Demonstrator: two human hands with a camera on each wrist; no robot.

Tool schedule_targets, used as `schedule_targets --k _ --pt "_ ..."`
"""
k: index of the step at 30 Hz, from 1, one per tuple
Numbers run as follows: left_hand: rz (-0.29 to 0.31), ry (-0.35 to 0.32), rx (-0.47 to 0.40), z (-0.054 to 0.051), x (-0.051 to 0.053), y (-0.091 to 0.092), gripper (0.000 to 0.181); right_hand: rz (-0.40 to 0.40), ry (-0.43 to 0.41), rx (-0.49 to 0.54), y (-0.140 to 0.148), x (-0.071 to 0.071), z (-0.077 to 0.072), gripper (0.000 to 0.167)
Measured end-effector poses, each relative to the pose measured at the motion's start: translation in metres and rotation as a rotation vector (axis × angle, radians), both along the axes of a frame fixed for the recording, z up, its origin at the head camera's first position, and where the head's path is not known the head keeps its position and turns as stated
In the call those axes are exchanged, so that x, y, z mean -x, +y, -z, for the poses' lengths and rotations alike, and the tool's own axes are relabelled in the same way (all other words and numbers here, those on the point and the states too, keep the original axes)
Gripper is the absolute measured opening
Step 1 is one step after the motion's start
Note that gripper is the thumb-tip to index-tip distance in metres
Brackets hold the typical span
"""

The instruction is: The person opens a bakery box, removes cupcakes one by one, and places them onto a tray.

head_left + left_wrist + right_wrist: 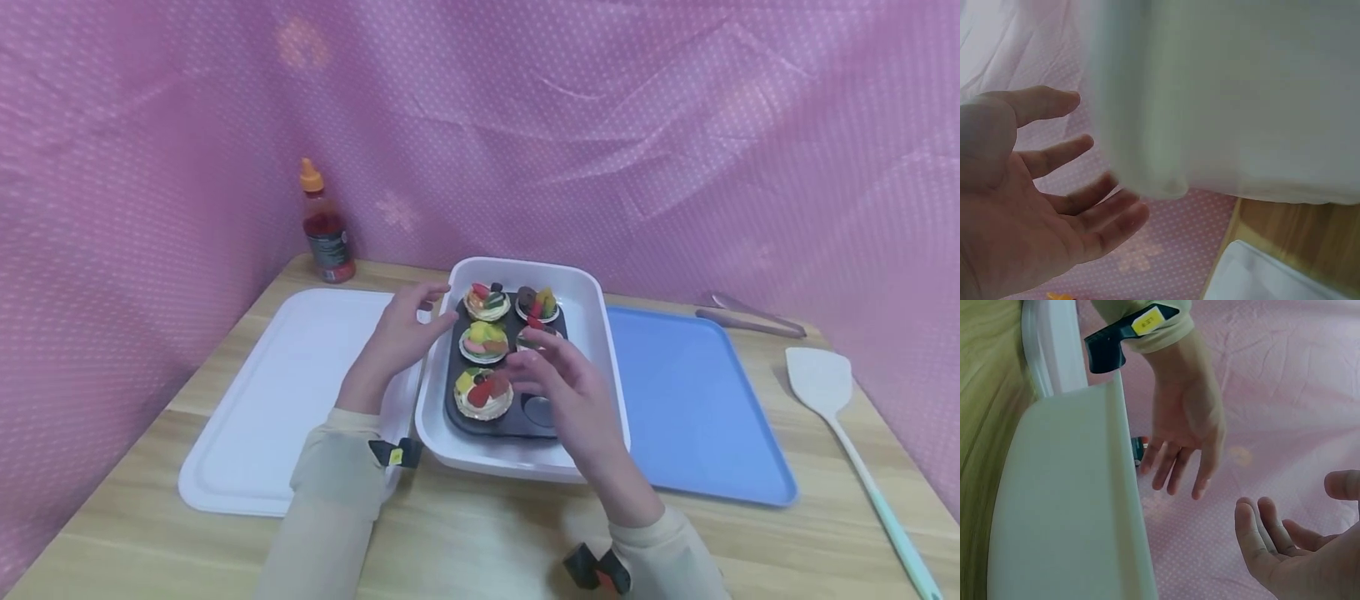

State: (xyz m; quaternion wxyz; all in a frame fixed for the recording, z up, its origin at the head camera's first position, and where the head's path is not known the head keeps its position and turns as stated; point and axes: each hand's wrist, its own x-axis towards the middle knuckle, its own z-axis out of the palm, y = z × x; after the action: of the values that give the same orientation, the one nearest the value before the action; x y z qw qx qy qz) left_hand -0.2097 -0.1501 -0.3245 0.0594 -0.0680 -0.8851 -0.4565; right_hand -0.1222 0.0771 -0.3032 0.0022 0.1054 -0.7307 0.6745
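Observation:
A white rectangular tub (611, 367) holds a dark muffin tin (465, 429). Several fruit-topped tarts (483, 396) in frilled cups sit in the tin's wells, three down its left side and others on the right. My left hand (401, 329) hovers at the tub's left rim, thumb and fingers spread apart, holding nothing. Over the tin's right side is my right hand (577, 408), its fingers loosely bent and partly covering one tart and a dark well (537, 410). Both hands look bare in the right wrist view, above the tub's wall (1072, 500).
A white tray (300, 392) lies left of the tub and a blue tray (690, 400) right of it. Behind the white tray stands a sauce bottle (327, 237). Metal tongs (750, 321) and a spatula (847, 417) lie on the right. A pink curtain (480, 125) hangs behind.

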Motion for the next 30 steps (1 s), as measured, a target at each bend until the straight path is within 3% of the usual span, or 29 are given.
schedule_targets --k 4,9,18,30 --pt "0.001 -0.018 0.010 0.005 0.003 0.002 0.051 -0.010 0.007 -0.018 0.000 0.001 -0.001 0.035" --pt "0.007 -0.098 0.040 0.012 0.006 0.008 0.053 -0.025 0.012 -0.032 0.001 0.002 -0.002 0.036" --pt "-0.031 -0.165 0.092 0.021 0.014 0.010 0.056 -0.044 -0.004 -0.023 0.003 0.004 0.000 0.036" --pt "-0.018 -0.158 0.074 0.038 0.022 0.003 0.054 -0.066 0.008 -0.019 0.009 0.011 0.002 0.038"
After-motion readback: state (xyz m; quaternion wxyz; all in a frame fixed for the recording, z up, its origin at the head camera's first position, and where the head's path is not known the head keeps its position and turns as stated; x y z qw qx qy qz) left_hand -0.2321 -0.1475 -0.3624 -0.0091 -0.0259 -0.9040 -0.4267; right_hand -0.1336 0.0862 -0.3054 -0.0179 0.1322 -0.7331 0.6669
